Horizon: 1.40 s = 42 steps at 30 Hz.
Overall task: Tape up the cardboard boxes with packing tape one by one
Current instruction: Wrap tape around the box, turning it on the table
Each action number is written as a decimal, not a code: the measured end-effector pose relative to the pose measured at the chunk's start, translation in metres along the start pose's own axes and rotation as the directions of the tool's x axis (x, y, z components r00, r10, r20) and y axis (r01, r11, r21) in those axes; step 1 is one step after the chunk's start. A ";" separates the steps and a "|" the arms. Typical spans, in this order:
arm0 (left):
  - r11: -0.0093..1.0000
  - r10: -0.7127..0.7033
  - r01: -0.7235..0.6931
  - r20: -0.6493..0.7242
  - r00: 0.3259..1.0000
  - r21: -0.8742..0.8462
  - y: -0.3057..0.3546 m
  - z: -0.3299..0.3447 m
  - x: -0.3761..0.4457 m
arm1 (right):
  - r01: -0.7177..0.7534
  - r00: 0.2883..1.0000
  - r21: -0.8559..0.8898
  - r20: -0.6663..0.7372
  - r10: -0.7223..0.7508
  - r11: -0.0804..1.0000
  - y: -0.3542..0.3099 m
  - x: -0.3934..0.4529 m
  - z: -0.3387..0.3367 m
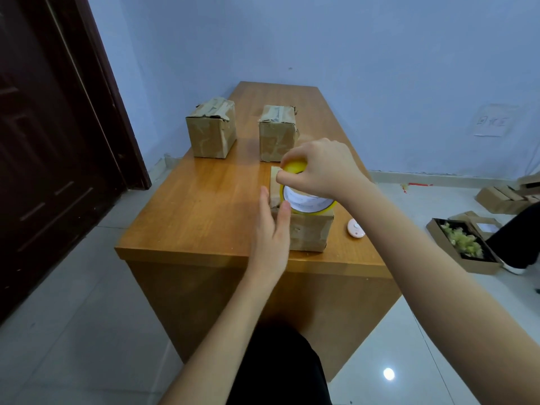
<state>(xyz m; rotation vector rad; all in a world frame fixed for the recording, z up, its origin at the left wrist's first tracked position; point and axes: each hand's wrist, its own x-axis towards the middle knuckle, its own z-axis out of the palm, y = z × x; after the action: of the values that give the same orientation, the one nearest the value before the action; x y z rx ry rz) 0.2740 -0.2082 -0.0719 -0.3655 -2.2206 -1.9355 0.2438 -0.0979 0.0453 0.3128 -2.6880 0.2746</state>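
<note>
Head view: I have my two hands on the near box [306,232], which stands at the table's [190,211] front edge, toward its right side. My right hand [318,168] grips the tape roll [304,203] from above, fingers curled over its yellow rim, the roll resting tilted on the box top. My left hand [270,229] lies flat, fingers straight, against the box's left face at nine o'clock of the roll, thumb tip touching the top edge just beside the roll. A raised flap [274,182] stands behind the roll at about eleven o'clock, between my two hands.

Two more boxes stand well apart from my hands toward the table's far end: the left box [211,128] at eleven o'clock and the middle box [277,133] at twelve, both with tape across their tops. A small pink disc [356,228] lies on the table at three o'clock of the near box. A dark door [49,141] fills the left.
</note>
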 end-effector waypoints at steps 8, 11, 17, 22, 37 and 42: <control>0.957 0.066 -0.043 -0.069 0.995 0.288 -0.015 0.001 -0.001 | -0.014 1.000 0.031 0.016 0.014 0.999 0.005 -0.001 -0.001; 0.641 0.350 -0.299 0.077 0.933 0.707 -0.010 -0.014 0.004 | -0.015 1.000 0.042 0.024 0.014 0.999 0.007 -0.001 0.000; 0.360 0.506 -0.427 0.210 0.836 0.830 0.003 -0.021 0.008 | 0.002 0.998 0.041 0.057 -0.004 0.999 0.009 0.000 -0.001; 0.350 0.474 -0.423 0.231 0.849 0.836 0.006 -0.019 0.007 | -0.018 0.997 0.063 0.072 0.013 0.998 0.009 -0.003 -0.006; 0.332 0.605 -0.503 0.228 0.762 0.798 -0.011 -0.014 0.009 | -0.310 0.950 0.671 0.191 0.247 0.673 0.053 -0.055 0.029; 0.300 0.622 -0.521 0.250 0.742 0.799 -0.012 -0.020 0.012 | -0.428 0.903 0.543 0.221 0.369 0.722 0.041 -0.056 0.032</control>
<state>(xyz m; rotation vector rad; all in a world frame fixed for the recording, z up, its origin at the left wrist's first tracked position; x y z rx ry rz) 0.2584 -0.2286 -0.0775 -0.7293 -2.1738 -0.3698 0.2709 -0.0564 -0.0136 -0.1045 -2.6731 1.2636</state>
